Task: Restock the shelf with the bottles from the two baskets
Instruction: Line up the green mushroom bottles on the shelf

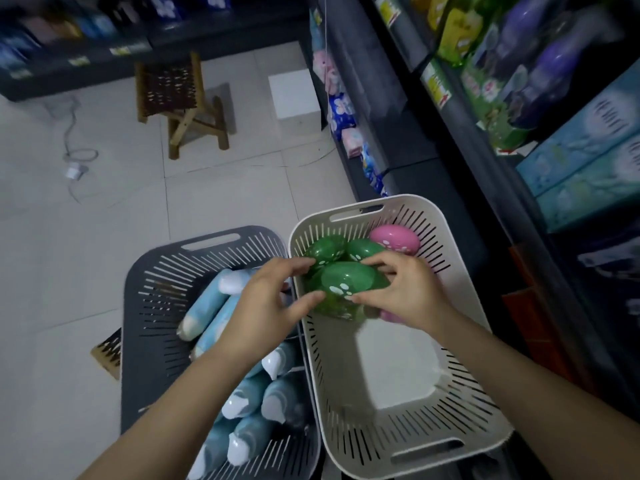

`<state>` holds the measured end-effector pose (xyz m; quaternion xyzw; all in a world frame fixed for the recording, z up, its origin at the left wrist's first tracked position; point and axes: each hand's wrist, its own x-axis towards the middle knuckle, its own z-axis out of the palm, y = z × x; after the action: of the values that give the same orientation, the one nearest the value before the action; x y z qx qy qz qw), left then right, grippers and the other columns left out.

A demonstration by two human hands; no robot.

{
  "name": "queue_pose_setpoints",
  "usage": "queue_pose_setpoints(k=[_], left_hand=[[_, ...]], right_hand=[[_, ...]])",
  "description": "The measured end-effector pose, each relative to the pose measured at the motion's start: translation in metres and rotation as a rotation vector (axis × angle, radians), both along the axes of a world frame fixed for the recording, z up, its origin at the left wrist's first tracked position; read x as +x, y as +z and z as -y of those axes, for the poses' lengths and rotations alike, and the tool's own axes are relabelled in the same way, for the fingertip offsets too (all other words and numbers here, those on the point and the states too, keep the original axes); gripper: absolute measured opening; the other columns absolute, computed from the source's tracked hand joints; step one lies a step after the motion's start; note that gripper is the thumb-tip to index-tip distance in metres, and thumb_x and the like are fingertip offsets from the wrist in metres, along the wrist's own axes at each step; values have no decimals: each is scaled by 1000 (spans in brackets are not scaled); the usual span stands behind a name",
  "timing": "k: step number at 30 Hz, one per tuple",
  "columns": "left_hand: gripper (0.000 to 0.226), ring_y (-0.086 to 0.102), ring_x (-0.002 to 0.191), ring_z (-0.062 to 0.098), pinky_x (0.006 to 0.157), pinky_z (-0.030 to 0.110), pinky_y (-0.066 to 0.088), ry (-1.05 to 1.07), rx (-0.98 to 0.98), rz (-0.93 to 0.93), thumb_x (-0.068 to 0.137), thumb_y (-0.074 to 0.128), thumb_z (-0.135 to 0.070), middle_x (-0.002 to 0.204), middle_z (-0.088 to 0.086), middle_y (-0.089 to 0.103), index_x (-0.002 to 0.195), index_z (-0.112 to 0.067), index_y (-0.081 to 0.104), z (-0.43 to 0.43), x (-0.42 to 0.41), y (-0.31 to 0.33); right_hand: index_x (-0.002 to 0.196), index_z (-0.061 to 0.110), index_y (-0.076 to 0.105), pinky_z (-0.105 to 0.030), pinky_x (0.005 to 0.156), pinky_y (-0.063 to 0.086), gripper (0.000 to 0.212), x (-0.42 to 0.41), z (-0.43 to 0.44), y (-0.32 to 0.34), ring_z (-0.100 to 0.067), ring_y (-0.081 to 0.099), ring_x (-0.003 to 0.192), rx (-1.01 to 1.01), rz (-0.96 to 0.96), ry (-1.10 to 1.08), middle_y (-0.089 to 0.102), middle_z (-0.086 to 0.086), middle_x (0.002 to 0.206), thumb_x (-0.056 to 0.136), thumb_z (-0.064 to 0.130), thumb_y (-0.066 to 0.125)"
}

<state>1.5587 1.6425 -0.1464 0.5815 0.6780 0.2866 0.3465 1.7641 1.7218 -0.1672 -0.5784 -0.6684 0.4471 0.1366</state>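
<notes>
A: Our left hand [266,299] and right hand [405,289] both clasp the front green bottle [348,280], one on each side.
B: Probably because it's round and slick. It's in the white basket [398,368], parked beside the shelf [415,161] for short reaches.

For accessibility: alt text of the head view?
Left hand and right hand grip a green bottle in a white basket with other green bottles and pink bottles. Beside it, a grey basket holds pale blue bottles, near shelves.
</notes>
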Motion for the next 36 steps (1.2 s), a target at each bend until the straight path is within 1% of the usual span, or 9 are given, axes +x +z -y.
queue_pose_setpoints(k=[3,6,11,14,17,20,24,28,36], left_hand=[[67,49,111,-12,92,5,37,-69,-44,85,64,76,-52,119,-22,53,122,-45,43,-12,9,13],[63,62,99,-4,86,14,48,-48,-99,235,63,86,-35,107,-18,67,113,-42,49,-19,15,26],[49,71,81,11,69,23,56,190,-81,423,57,83,-26,90,-6,74,101,-22,61,-20,8,42],[40,71,77,13,67,24,57,339,-75,348,65,85,-23,85,-2,75,99,-22,65,-11,-12,41],[31,71,74,13,63,20,55,467,-85,338,68,81,-19,82,-3,75,95,-21,66,2,-34,38],[29,70,69,10,59,19,53,532,-131,327,69,81,-18,79,-3,74,94,-18,67,20,-49,35],[28,69,66,8,57,17,52,581,-168,316,70,81,-16,78,-4,74,94,-16,67,38,-61,29],[29,69,65,8,56,16,52,619,-176,308,69,82,-17,77,-5,74,94,-17,67,47,-68,21],[44,71,74,13,62,23,56,658,-195,367,59,80,-32,83,-2,75,98,-17,66,57,-65,8]], right_hand=[[85,38,66,-36,87,55,47,1,-12,46,-10,68,90,-74,-198,-21,72,6,91,47,25,91],[94,23,70,-22,85,54,46,-3,-22,82,-6,69,86,-62,-379,-11,73,5,91,54,10,89],[110,19,65,-23,87,53,47,-11,-35,79,-6,66,96,-180,-562,-59,69,5,106,67,36,70],[124,19,58,-35,103,44,58,-18,-34,35,-13,58,113,-114,-298,60,62,1,123,73,44,70],[135,20,49,-25,110,29,64,-25,-27,-15,-14,43,125,94,230,425,48,4,136,78,33,73],[139,20,42,-30,109,31,68,-35,-20,-50,-19,38,127,201,392,593,41,2,137,78,25,71],[138,18,42,-37,96,44,69,-45,-17,-73,-26,46,117,291,534,627,45,-5,130,76,22,73],[102,10,66,-37,53,53,71,-48,-13,-90,-29,60,78,465,556,607,58,-9,93,38,20,94],[84,10,61,-30,47,51,65,-47,-13,-98,-26,65,72,561,438,647,65,-5,87,30,18,95]])
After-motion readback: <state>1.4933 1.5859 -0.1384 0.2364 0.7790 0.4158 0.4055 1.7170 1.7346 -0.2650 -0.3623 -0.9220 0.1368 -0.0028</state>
